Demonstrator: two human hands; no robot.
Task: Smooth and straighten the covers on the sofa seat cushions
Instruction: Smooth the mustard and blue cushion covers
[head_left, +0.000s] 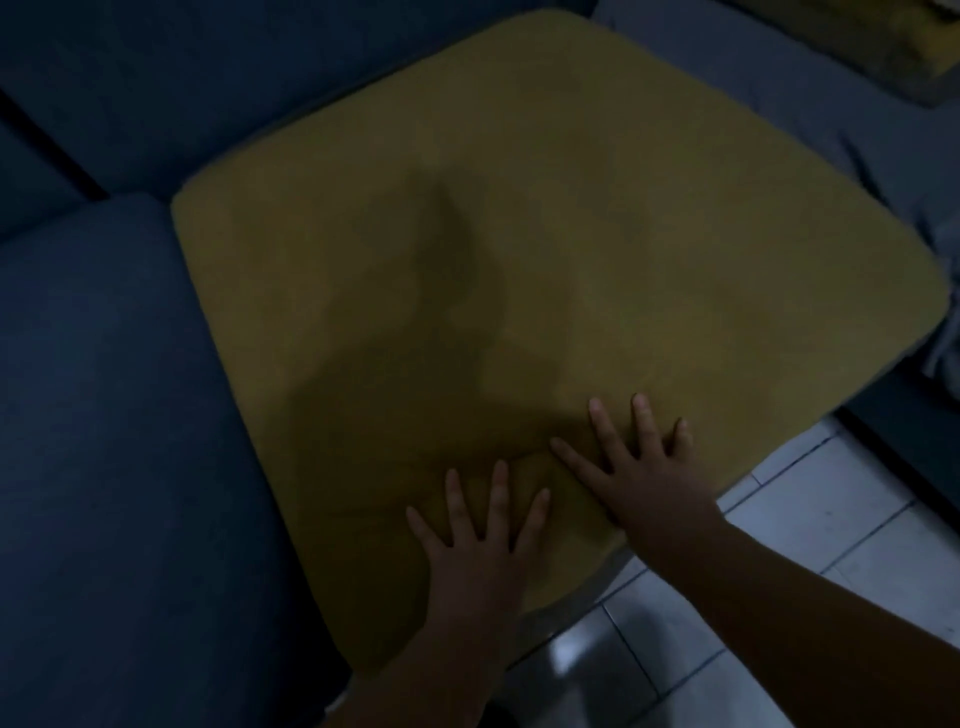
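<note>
Pressing flat on the near edge of the mustard seat cushion (545, 249), both hands lie palm down with fingers spread, gripping nothing. The left hand (480, 545) sits nearest the front edge; the right hand (644, 473) is just beside it, slightly farther in, thumb almost meeting the left fingertips. Between them a small ridge of cover (524, 460) bunches up. This looks like the smoothing stroke itself. Next, I judge, the palms should sweep apart and away, pushing that ridge outward toward the far side. Left of the hands lies a blue cushion (119, 415); right of them, tiled floor (841, 519); beyond, the blue backrest (208, 78).
</note>
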